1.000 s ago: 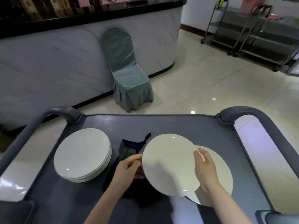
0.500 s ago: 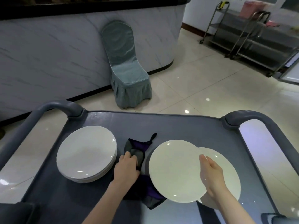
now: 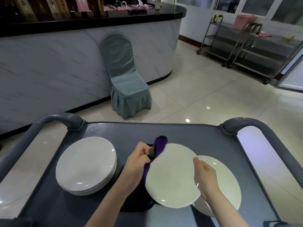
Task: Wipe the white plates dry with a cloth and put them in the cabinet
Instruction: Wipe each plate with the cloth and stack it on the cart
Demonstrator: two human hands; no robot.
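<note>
My right hand (image 3: 205, 179) holds a white plate (image 3: 172, 176) by its right rim, lifted and tilted over the grey cart top (image 3: 131, 131). Under it lies another white plate (image 3: 227, 181), partly covered by the held one. My left hand (image 3: 139, 159) grips a purple and grey cloth (image 3: 158, 147) at the plate's left edge, and one end of the cloth sticks up above my fingers. The rest of the cloth hangs dark below the plate. A stack of several white plates (image 3: 86, 164) sits on the left of the cart.
The cart has raised grey handles at the far left (image 3: 64, 118) and far right (image 3: 246, 125). Beyond it stand a covered teal chair (image 3: 126, 79) against a marble counter (image 3: 65, 63), and steel trolleys (image 3: 246, 46) at the back right on the tiled floor.
My left hand has picked the cloth up off the cart and raised it to the held plate's left edge. The right hand keeps holding the plate.
</note>
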